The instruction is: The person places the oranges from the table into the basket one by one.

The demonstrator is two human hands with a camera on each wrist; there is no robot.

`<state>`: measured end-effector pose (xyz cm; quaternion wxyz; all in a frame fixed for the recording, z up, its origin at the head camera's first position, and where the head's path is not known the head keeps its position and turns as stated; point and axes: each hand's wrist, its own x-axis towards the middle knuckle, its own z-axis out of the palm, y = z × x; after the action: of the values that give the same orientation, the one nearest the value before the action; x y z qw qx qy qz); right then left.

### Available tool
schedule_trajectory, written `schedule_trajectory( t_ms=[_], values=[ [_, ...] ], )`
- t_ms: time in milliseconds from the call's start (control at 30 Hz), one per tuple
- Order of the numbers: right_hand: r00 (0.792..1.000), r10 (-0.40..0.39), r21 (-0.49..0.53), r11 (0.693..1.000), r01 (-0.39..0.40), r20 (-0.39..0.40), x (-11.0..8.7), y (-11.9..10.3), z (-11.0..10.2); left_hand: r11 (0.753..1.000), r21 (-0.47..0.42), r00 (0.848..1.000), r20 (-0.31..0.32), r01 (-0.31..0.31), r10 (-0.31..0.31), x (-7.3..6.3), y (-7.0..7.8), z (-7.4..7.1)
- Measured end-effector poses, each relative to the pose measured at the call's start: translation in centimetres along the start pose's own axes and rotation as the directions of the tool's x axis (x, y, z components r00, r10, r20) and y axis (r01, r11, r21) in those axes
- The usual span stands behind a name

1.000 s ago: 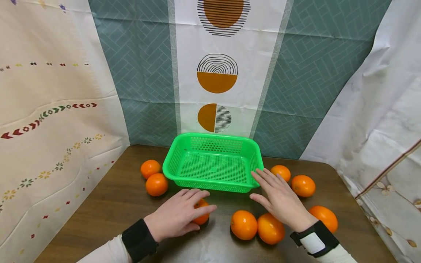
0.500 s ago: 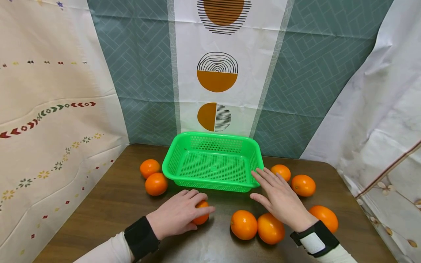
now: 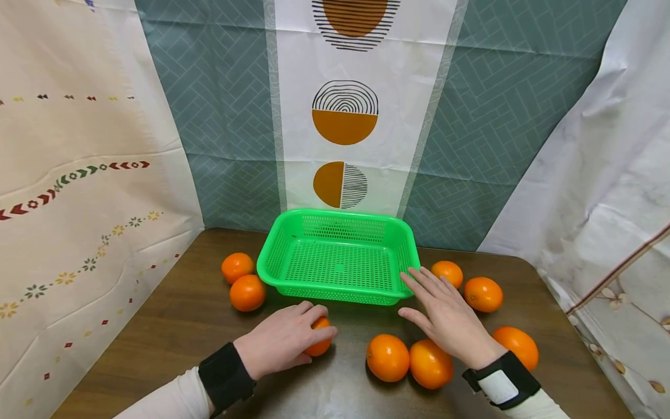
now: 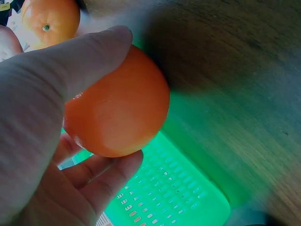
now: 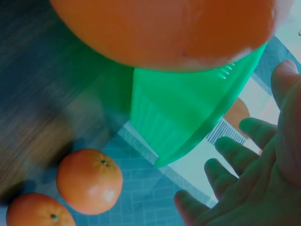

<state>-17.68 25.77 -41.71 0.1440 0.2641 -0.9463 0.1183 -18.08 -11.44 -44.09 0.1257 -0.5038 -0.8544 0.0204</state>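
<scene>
I count eight oranges (image 3: 388, 358), one green basket (image 3: 340, 265) and two hands on view at the worktop (image 3: 178, 331). The left hand (image 3: 282, 340) curls thumb and fingers around the held orange (image 4: 122, 113), positioned in front of the basket's near wall, left of its middle. This orange appears nearly round; I cannot tell its long axis, and its stem end is hidden. The basket's long axis runs left to right. The right hand (image 3: 447, 320) is spread, fingers extended, gripping nothing, at the basket's near right corner; contact I cannot confirm. Remaining oranges: a left pair (image 3: 248, 293), a front pair (image 3: 431, 364) between the hands, a right trio (image 3: 483, 294).
</scene>
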Motion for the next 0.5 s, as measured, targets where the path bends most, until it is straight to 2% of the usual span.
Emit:
schedule_trajectory(
  t_ms=[500],
  values=[
    [0.999,-0.041,-0.003,0.999,0.041,-0.017,0.56,0.11,0.44,1.0,-0.02,1.0,-0.02,0.014,-0.015,0.16,-0.12,-0.14]
  ],
)
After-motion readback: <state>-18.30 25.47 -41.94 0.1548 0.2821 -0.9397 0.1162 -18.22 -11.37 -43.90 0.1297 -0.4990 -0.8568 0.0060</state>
